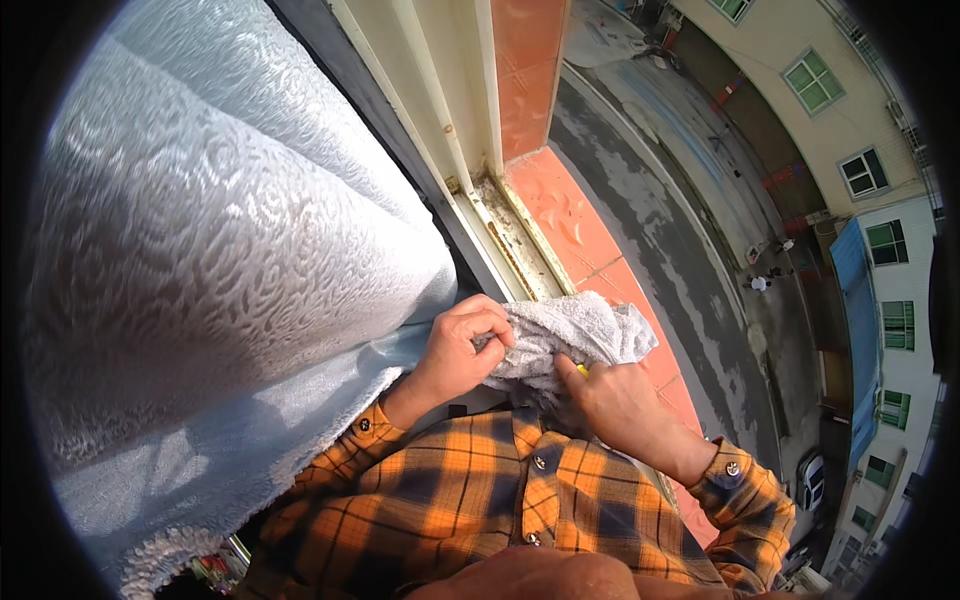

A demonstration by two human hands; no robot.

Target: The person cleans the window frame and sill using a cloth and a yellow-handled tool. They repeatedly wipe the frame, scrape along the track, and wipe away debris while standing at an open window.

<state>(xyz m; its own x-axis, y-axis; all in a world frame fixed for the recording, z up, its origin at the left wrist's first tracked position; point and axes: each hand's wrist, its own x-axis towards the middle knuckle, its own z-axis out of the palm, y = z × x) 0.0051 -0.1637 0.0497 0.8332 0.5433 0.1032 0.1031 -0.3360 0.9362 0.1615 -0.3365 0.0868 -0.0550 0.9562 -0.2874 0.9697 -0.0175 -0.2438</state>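
Observation:
A crumpled grey terry cloth lies bunched across the window sill, over the track and the tiled ledge. My left hand pinches the left end of this cloth between thumb and curled fingers. On the cloth's near side, my right hand is closed around a small yellow object, with the index finger pressed against the fabric. Only a bit of the yellow object shows; the rest is hidden by the hand. Beyond the cloth runs the dirty white window track, with a rusty rail and grime in its channel.
A pale blue embossed plush curtain or blanket fills the left side, close to my left arm. Orange tiles line the outer ledge. Past it is a drop to a street, with people, a parked car and buildings opposite.

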